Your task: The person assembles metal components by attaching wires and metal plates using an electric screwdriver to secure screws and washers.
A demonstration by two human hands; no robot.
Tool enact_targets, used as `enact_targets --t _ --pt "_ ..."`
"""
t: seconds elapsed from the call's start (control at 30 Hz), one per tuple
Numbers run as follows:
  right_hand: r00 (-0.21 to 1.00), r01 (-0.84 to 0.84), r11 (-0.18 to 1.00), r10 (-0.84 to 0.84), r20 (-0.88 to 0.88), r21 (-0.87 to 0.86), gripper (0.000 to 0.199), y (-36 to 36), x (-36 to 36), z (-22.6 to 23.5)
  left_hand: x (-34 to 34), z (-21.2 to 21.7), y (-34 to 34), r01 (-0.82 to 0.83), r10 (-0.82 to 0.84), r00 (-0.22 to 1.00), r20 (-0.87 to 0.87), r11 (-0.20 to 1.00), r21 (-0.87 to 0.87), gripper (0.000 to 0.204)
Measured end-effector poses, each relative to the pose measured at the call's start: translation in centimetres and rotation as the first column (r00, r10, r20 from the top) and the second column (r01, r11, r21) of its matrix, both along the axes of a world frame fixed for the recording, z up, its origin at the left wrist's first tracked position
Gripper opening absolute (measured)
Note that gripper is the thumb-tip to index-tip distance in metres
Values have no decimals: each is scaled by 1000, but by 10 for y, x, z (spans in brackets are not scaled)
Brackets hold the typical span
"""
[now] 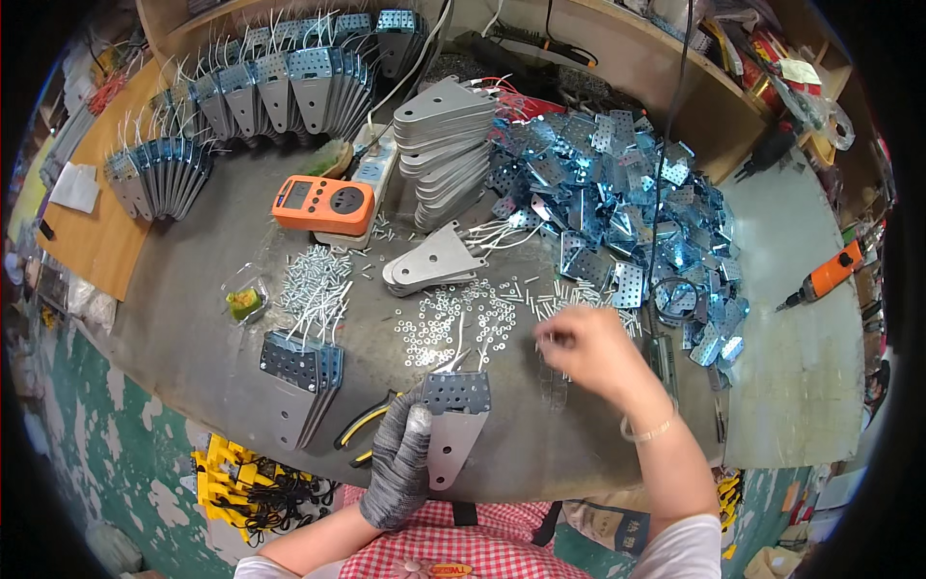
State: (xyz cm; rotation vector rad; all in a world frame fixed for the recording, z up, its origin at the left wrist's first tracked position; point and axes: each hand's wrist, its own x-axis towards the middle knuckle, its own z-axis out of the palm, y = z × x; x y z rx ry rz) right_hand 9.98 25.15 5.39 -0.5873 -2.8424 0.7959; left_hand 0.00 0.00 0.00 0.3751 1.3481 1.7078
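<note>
My left hand (395, 468), in a grey knitted glove, grips a tapered grey metal plate (451, 449) near the table's front edge. A dark perforated bracket (457, 394) sits across the plate's wide far end, where wires stick out. Bare and with a bracelet at the wrist, my right hand (600, 355) hovers by a heap of small metal pins (569, 292). Its fingers are pinched together; what they hold, if anything, is too small to tell. Between the hands and further back lie scattered nuts (434, 333). Yellow-and-black pliers (365, 425) lie partly behind the glove.
Finished-looking plates (294, 400) stack at left, beside screws (313, 275). An orange meter (323, 203) stands behind. Grey plates (444, 145) form a tall stack at centre back, near a blue bracket pile (617, 193). An orange screwdriver-like tool (830, 272) lies far right.
</note>
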Motion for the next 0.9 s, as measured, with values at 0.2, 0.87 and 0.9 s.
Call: enact_targets --t 0.2,0.87,0.9 --pt "960 187 924 -243 -136 -334 10 -59 52 -10 12 2 24 -3 2 997 -72 1000 -19 57" --pt "834 127 941 -272 -480 -314 23 -103 60 -2 36 22 24 95 -100 993 -69 993 -77 43" --pt "848 88 980 -168 -503 -179 24 -103 59 -3 38 19 23 90 -96 993 -71 993 -75 43"
